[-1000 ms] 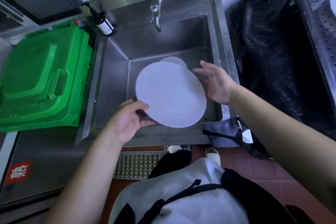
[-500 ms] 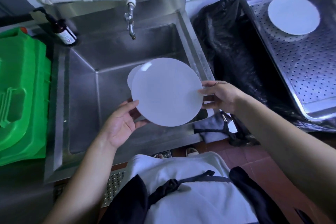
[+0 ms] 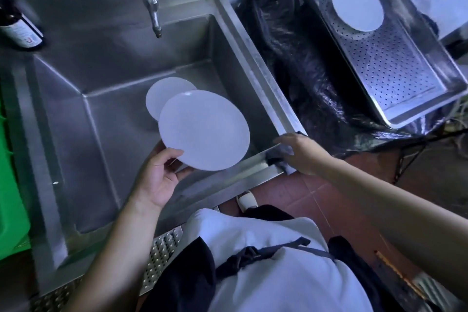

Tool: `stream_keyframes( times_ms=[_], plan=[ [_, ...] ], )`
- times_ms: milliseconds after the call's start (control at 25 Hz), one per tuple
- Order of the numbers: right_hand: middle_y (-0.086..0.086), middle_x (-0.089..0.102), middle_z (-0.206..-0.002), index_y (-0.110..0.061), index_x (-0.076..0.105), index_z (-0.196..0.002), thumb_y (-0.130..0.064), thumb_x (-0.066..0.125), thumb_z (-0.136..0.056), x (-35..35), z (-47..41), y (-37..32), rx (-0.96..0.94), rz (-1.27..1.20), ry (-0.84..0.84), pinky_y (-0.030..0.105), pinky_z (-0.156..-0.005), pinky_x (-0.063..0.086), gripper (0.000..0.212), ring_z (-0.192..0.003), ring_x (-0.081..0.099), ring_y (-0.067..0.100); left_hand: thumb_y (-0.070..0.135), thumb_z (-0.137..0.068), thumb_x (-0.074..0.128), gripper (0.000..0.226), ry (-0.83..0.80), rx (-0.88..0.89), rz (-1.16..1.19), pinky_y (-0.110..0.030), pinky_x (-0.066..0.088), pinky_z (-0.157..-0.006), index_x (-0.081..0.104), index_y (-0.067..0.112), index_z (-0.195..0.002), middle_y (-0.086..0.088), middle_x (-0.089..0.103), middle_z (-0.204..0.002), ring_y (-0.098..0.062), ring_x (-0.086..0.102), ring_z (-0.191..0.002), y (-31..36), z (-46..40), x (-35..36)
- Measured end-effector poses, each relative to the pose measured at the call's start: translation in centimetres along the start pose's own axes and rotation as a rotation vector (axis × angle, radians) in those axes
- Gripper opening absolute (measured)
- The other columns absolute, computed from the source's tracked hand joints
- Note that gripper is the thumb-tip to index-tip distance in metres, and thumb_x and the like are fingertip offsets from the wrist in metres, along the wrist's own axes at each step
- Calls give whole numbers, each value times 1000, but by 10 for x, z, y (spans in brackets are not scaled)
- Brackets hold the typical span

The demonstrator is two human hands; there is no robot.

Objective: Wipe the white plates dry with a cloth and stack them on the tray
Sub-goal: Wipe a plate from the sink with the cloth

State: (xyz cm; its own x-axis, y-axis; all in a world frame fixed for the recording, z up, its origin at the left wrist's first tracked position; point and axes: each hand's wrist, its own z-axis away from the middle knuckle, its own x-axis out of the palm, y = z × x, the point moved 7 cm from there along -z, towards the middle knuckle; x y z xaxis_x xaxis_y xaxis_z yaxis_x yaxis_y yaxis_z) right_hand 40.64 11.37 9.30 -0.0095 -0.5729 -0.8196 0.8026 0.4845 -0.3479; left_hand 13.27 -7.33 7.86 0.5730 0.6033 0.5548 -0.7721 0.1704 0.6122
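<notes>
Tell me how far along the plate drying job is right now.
Early on. Done: one white plate already lies on the perforated tray. In hand: the left hand holds a plate over the sink, while the right hand reaches a cloth at the sink's corner. Left: wiping and stacking this plate, plus another plate in the sink.

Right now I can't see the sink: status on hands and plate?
Left hand grips plate over sink. Right hand open at sink corner, off the plate. One plate on tray; nothing between.
</notes>
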Motion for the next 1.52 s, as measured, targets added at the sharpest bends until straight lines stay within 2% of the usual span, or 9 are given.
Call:
stream_keyframes(
  times_ms=[240, 440, 600, 720, 1000, 1160, 1240, 1440, 1520],
  plan=[
    [4, 65, -134, -17, 65, -132, -10, 70, -86, 30, 24, 18, 22, 79, 127, 36, -98, 49, 47, -128, 57, 27, -1, -93, 51, 44, -11, -93, -14, -39, 64, -73, 70, 23, -124, -5, 72, -127, -20, 70, -110, -14, 0, -13],
    [-9, 69, -105, -44, 69, -120, -19, 69, -84, 7, 3, 24, 159, 211, 8, 23, -70, 44, 44, -98, 64, 22, 0, -94, 51, 43, -22, -112, -30, -38, 64, -77, 73, 25, -120, -2, 74, -122, -19, 69, -105, -15, 8, -11],
    [-1, 70, -111, -38, 74, -117, -12, 68, -85, -10, -18, 24, 217, 162, -191, 33, -89, 55, 42, -101, 64, 23, -1, -94, 51, 41, 15, -102, -31, -38, 64, -74, 76, 24, -114, -3, 75, -119, -20, 69, -105, -12, 13, -10],
    [-3, 71, -105, -40, 74, -116, -9, 61, -85, -10, -19, 18, 156, 197, -274, 31, -83, 56, 46, -97, 65, 21, 0, -93, 51, 41, 36, -88, -16, -37, 64, -71, 78, 25, -110, -3, 76, -118, -18, 72, -102, -10, 14, -7],
    [-3, 61, -120, -21, 64, -119, -16, 59, -86, 6, -7, 15, -144, 477, -102, 31, -102, 35, 34, -120, 53, 20, 1, -89, 55, 39, 88, -53, 9, -37, 63, -71, 72, 21, -118, -3, 76, -116, -17, 76, -98, -11, 17, 0],
    [7, 63, -93, -17, 53, -92, -15, 58, -87, -13, -10, 29, 2, 76, 35, 38, -75, 46, 8, -89, 60, 34, 1, -91, 53, 38, 126, -50, -20, -35, 64, -69, 70, 20, -119, -3, 77, -112, -17, 76, -94, -13, 18, 10],
    [8, 64, -85, -21, 52, -88, -14, 59, -86, -34, -19, 47, 149, -97, 80, 37, -67, 50, 11, -77, 61, 31, 0, -93, 51, 37, 144, -48, -28, -34, 64, -68, 68, 18, -120, -2, 78, -108, -16, 77, -91, -12, 19, 14],
    [16, 58, -80, -9, 65, -103, 9, 58, -86, -28, -3, 125, 527, -856, 158, 32, -40, 52, 25, -60, 57, 25, 0, -94, 51, 37, 179, -60, -39, -33, 64, -68, 66, 15, -124, -3, 78, -109, -18, 76, -94, -15, 19, 25],
    [15, 59, -82, -2, 66, -114, 12, 55, -86, -6, 15, 152, 670, -1051, 183, 36, -44, 55, 33, -60, 56, 26, 0, -94, 51, 36, 193, -68, -38, -33, 64, -68, 66, 14, -124, -3, 78, -108, -18, 75, -95, -17, 18, 27]
  ],
)
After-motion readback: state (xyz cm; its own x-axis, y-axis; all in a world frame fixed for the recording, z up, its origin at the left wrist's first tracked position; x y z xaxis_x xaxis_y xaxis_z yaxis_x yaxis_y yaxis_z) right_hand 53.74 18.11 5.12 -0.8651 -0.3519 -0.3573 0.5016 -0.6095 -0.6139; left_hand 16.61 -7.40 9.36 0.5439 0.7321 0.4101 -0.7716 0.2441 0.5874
